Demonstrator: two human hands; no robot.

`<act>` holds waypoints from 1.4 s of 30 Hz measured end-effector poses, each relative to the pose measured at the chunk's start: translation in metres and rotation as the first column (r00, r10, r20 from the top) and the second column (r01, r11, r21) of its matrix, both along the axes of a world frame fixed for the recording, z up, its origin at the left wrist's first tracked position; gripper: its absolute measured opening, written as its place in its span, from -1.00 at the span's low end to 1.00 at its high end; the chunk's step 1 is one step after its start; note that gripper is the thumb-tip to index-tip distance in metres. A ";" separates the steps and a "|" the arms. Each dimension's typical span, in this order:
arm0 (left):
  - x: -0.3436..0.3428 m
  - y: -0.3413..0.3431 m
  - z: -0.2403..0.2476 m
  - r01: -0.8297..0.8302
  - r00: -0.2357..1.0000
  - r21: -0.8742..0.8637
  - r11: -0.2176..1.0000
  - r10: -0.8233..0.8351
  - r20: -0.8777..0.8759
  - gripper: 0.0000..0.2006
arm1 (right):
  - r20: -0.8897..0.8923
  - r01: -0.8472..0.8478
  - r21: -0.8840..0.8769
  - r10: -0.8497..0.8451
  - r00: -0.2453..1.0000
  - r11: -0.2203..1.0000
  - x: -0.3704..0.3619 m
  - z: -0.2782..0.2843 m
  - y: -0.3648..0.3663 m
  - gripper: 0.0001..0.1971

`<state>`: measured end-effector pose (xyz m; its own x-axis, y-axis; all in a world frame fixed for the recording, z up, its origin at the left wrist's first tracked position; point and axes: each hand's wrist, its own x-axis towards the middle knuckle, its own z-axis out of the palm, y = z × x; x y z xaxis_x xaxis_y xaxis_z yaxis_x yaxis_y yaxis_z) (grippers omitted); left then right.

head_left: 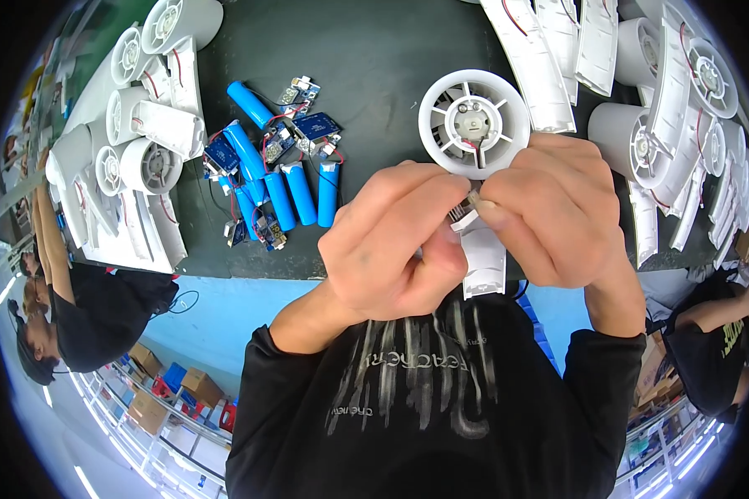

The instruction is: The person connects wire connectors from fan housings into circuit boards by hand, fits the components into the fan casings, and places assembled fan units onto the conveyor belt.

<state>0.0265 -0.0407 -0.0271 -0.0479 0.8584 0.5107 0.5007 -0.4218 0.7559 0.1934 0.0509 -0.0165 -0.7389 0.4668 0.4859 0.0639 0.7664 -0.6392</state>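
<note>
My left hand [395, 241] and my right hand [558, 212] meet over a white plastic fan housing [473, 121] with a round grille and a handle part [483, 266] that runs down between them. Both hands pinch a small white connector [464, 218] with thin wires at the base of the round head. The fingers hide most of the connector and the joint. The motor hub shows in the middle of the grille.
Several blue cylindrical battery cells [295, 187] with small blue circuit boards [316, 126] lie on the dark mat [366, 58] to the left. White fan housings are piled at the left [146, 158] and right [666, 133]. Other people stand at both sides.
</note>
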 end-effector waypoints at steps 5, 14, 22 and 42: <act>0.001 -0.001 -0.004 -0.004 0.994 -0.009 1.000 0.005 0.106 -0.71 | -0.007 0.023 0.002 -0.023 1.000 1.000 -0.001 0.000 0.001 -0.87; 0.008 -0.009 -0.001 -0.032 0.971 -0.121 0.992 0.059 0.231 -0.74 | -0.002 0.020 -0.095 -0.021 1.000 0.995 0.002 0.000 0.002 -0.86; 0.005 -0.004 -0.003 -0.030 0.989 -0.054 0.998 0.038 0.143 -0.73 | -0.028 0.022 -0.093 -0.025 0.999 0.995 -0.002 -0.001 0.001 -0.87; 0.009 -0.002 -0.008 -0.031 0.956 -0.070 0.997 0.050 0.289 -0.73 | 0.023 0.040 -0.191 -0.036 0.999 0.981 0.006 0.013 0.008 -0.88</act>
<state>0.0352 -0.0424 -0.0353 -0.2209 0.8830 0.4141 0.2715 -0.3522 0.8957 0.1991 0.0587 -0.0034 -0.7273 0.5777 0.3706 0.1046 0.6269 -0.7720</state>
